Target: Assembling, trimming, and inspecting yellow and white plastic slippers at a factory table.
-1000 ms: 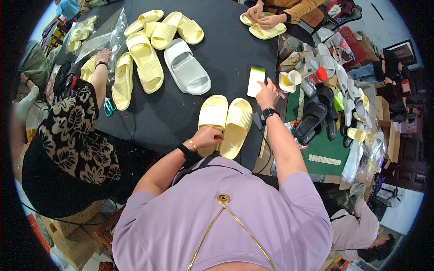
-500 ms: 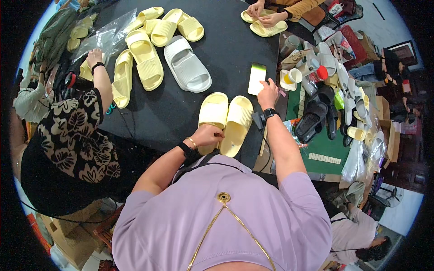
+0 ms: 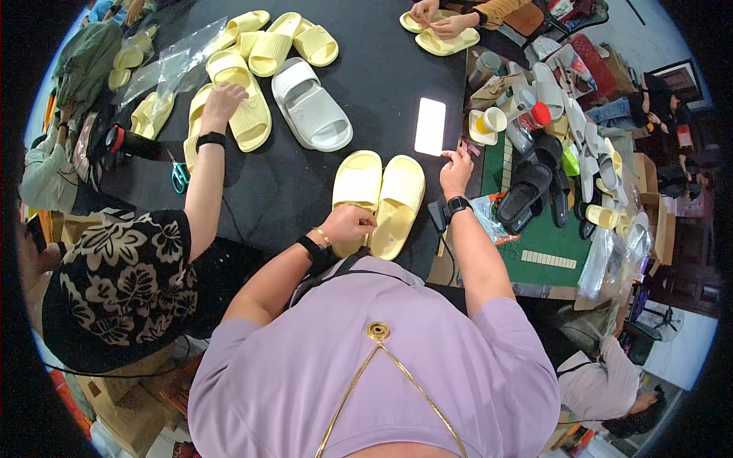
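Phone (image 3: 430,126) now shows all white, your right hand (image 3: 456,172) unclenched by its lower corner; yellow slippers (image 3: 401,198) stay before you on the black table (image 3: 290,191), seemingly no further along, left hand (image 3: 349,224) curled there, grip unclear.

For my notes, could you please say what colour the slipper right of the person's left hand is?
That slipper is pale yellow, best seen in the head view.

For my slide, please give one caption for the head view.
Left hand at a pair of yellow slippers, right hand by a lit phone, over a black table.
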{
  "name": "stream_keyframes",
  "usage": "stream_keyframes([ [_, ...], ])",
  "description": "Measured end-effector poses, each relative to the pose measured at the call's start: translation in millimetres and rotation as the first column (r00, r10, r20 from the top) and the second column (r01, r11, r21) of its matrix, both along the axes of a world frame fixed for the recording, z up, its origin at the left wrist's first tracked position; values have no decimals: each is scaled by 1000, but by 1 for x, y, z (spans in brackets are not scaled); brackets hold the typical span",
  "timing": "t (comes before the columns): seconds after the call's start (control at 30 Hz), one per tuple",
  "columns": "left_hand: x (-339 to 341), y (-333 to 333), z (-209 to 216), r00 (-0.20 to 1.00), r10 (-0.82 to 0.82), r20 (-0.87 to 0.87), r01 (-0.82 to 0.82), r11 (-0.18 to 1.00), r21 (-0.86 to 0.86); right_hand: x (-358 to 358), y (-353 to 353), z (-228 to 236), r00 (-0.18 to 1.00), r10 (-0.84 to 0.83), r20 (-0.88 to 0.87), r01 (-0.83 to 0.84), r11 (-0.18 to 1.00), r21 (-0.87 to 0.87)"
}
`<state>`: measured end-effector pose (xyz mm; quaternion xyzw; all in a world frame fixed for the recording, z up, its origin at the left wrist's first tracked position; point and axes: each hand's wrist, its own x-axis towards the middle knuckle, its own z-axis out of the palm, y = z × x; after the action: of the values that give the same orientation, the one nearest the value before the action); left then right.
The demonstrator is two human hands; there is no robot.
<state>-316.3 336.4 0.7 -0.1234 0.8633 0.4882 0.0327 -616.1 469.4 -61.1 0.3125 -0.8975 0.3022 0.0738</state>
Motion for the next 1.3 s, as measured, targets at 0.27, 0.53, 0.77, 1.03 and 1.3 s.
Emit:
stream_keyframes([
  [0.27,-1,0,-2,1000,-9,19,9,1000,-3,9,-10,10,999,40,35,-45,989,139],
  [0.53,0,2,-3,1000,-2,11,1,1000,10,9,-10,10,999,0,33,-2,997,73],
  [0.77,1,1,0,1000,-5,7,5,1000,5,9,-5,7,997,75,-2,-75,996,55],
  [1.03,-1,0,0,1000,-13,-14,13,1000,-3,10,-8,4,1000,18,-19,-18,999,35],
  [1.3,-1,-1,-5,1000,1,-31,-1,1000,13,14,-13,13,1000,11,-13,-10,994,107],
])
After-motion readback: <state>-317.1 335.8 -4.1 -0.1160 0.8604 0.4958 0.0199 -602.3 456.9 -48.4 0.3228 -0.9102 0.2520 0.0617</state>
